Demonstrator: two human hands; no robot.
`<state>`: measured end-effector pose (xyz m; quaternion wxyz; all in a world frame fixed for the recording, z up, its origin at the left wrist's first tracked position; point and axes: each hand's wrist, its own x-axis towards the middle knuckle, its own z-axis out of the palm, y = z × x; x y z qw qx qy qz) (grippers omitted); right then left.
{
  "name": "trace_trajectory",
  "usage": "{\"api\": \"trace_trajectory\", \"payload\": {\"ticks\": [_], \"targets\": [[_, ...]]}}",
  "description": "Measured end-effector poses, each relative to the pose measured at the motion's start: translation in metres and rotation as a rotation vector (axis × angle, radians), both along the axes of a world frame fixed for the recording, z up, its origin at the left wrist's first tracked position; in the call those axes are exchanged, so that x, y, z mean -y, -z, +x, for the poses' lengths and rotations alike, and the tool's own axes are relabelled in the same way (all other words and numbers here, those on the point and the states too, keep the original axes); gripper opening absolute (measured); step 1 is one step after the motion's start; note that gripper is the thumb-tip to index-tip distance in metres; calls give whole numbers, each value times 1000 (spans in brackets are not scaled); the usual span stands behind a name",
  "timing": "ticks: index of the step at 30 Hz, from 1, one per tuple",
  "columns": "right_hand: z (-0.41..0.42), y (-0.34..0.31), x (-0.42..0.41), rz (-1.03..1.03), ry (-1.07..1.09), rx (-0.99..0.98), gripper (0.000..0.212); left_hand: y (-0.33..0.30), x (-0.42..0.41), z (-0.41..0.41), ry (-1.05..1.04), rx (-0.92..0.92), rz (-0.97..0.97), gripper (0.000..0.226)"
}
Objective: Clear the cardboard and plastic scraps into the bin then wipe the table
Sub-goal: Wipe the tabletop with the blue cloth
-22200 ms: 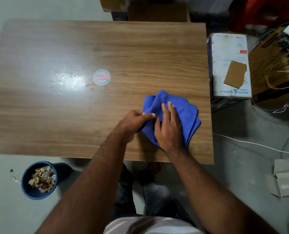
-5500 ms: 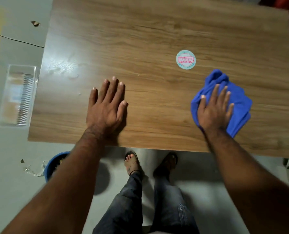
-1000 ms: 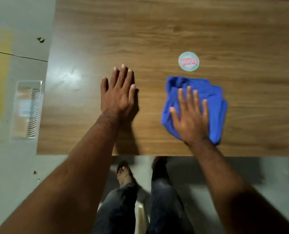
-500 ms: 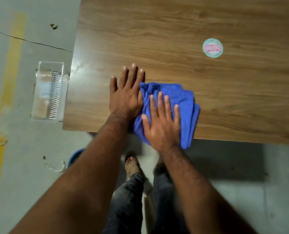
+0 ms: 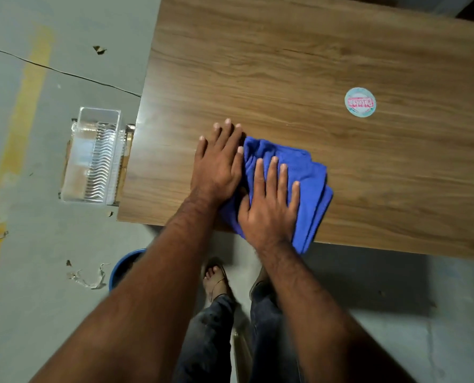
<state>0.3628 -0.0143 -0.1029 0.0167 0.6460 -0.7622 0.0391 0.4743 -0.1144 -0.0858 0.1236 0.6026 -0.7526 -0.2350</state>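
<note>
A folded blue cloth (image 5: 307, 175) lies on the wooden table (image 5: 299, 64) near its front edge, one corner hanging over the edge. My right hand (image 5: 269, 203) presses flat on the cloth with fingers spread. My left hand (image 5: 219, 164) lies flat on the table just left of the cloth, its thumb side touching the cloth's left edge. The blue bin (image 5: 123, 265) stands on the floor under the table's front left corner, mostly hidden behind my left forearm.
A round sticker (image 5: 360, 102) is stuck on the table to the right. A clear plastic tray (image 5: 93, 156) lies on the floor by the table's left edge. Small scraps (image 5: 87, 277) lie on the floor near the bin. My feet are below the table edge.
Over the last second my right hand slid the cloth leftward until it met my left hand. Since half a second ago the hands have barely moved; the camera view shifted.
</note>
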Motion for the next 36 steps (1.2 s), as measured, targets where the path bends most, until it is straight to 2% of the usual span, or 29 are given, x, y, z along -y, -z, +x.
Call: {"api": "trace_trajectory", "payload": {"ticks": [2,5,7,9,11,13,14,15,16,17,19,21,23,25,28,34,36], "targets": [[-19,4,13,-41,33,-31,65,0,-2,22,-87,99,-27,70],[-43,6,39,-59,201,-49,66,6,-19,55,-122,277,-64,63],[-32,6,53,-65,254,-21,66,10,-25,61,-93,287,-85,62],[-1,6,53,-50,158,22,69,11,-21,62,-92,255,-66,63],[34,0,52,-7,54,75,70,3,-13,62,-184,31,11,65],[59,-15,56,113,-11,197,73,-14,-7,65,-360,-327,95,66],[64,-24,62,205,-51,275,73,-25,-4,64,-422,-419,91,66],[64,-36,70,283,-91,358,72,-35,-3,62,-432,-412,64,65],[57,-50,74,315,-116,426,69,-44,-4,57,-395,-329,28,65],[45,-61,74,261,-123,465,65,-50,-6,48,-319,-202,-19,67],[11,-73,71,22,-55,452,61,-55,-13,23,-150,-11,-92,71],[-33,-65,71,-144,49,423,57,-47,-19,-6,-60,73,-106,73],[-69,-46,71,-133,109,362,52,-27,-24,-25,-18,166,-106,68],[-87,-25,71,-104,65,257,49,-2,-28,-25,-33,261,-135,64],[-95,-1,68,-103,-1,142,49,18,-39,-24,-91,329,-203,62],[-97,-4,67,-81,11,149,48,11,-87,-39,-33,345,-202,61],[-96,-6,67,-90,-1,158,48,15,-71,-13,-139,381,-184,61]]}}
